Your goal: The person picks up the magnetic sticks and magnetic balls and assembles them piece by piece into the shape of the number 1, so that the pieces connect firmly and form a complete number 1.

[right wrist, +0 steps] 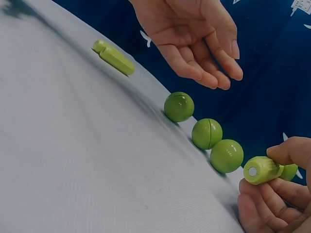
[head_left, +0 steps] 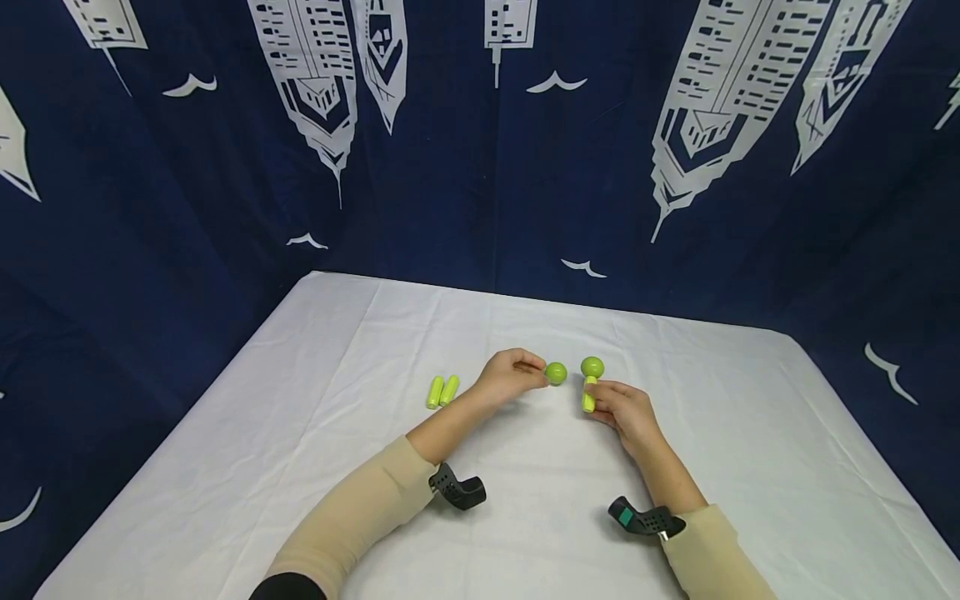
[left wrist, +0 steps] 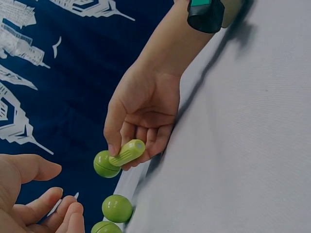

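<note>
My right hand (head_left: pixel 628 414) pinches a yellow-green ribbed stick (head_left: pixel 588 395) between thumb and fingers. At the stick's far end is a glossy green ball (head_left: pixel 592 367); a small pale disc shows in its near end in the right wrist view. The left hand (head_left: pixel 510 377) hovers with loosely bent fingers beside another green ball (head_left: pixel 556 372) and holds nothing. In the right wrist view, three green balls lie in a row: a darker ball (right wrist: pixel 179 107), a seamed ball (right wrist: pixel 207 134) and a nearer ball (right wrist: pixel 226 156). The left hand hides some of them in the head view.
Two more yellow-green sticks (head_left: pixel 442 391) lie side by side left of the left hand. A white cloth (head_left: pixel 525 517) covers the table. Behind its far edge hangs a navy curtain (head_left: pixel 480 192) with white prints. Black cameras (head_left: pixel 459 490) sit on both wrists.
</note>
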### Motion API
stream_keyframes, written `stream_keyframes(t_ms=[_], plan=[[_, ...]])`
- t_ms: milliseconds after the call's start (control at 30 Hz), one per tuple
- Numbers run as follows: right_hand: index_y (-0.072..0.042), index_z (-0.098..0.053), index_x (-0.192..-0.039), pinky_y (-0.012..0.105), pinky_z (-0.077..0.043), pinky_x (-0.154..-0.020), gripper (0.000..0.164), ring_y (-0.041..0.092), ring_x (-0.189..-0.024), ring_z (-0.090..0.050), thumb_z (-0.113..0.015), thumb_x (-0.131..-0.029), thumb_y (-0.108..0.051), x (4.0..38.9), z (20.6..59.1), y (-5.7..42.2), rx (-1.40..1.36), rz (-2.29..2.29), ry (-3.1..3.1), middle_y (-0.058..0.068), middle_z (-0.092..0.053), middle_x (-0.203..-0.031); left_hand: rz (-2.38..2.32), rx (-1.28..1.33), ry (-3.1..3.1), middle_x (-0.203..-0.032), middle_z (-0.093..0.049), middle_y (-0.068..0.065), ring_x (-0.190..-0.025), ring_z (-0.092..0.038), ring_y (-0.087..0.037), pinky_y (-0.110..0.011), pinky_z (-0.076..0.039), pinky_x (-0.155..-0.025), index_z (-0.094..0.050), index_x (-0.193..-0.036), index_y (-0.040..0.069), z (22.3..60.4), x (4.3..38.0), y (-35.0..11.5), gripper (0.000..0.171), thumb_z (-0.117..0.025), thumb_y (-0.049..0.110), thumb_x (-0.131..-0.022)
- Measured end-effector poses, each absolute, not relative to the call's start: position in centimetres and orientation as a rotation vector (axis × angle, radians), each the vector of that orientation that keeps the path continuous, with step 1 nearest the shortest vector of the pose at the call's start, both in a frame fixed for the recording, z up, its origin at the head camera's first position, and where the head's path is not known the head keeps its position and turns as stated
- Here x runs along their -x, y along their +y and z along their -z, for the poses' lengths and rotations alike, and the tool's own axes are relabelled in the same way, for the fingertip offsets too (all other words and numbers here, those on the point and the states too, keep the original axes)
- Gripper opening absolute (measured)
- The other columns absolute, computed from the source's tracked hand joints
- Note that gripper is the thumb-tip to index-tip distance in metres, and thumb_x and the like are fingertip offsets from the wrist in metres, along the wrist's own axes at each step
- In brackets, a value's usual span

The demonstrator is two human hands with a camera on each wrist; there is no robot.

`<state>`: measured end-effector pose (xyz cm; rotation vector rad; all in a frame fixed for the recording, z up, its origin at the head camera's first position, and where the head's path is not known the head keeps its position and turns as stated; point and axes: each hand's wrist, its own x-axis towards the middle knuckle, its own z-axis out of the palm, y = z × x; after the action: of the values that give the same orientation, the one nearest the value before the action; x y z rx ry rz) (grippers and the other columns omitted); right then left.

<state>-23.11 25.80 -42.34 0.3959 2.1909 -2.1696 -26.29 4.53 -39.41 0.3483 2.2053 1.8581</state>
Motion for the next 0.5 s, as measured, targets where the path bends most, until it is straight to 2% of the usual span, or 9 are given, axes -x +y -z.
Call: stream_keyframes(t_ms=[167, 500], plan=[[0.013, -0.056, -0.116, 0.019, -0.055, -0.067, 0.034, 0.004, -0.067, -0.061, -0.065, -0.09, -0.008, 23.4, 42.8, 26.0, -0.425, 2.171, 2.203, -0.004, -0.062, -0.074, -1.856, -0.388, 2.23, -0.09, -0.066, -0.003, -0.082, -0.059, -0.014, -0.024, -0.047, -0.071, -0.068, -0.107, -0.003, 39.1, 26.7, 4.5, 0.028, -0.072, 0.004, -0.08], [0.016, -0.051, -0.125, 0.018, -0.054, -0.067, 0.045, 0.003, -0.068, -0.061, -0.065, -0.091, -0.011, 23.5, 43.2, 26.1, -0.42, 2.158, 2.223, -0.005, -0.063, -0.076, -1.606, -0.548, 2.464, -0.099, -0.066, -0.005, -0.088, -0.059, -0.013, -0.024, -0.049, -0.077, -0.069, -0.109, 0.002, 38.8, 27.8, 5.3, 0.027, -0.072, 0.007, -0.082]])
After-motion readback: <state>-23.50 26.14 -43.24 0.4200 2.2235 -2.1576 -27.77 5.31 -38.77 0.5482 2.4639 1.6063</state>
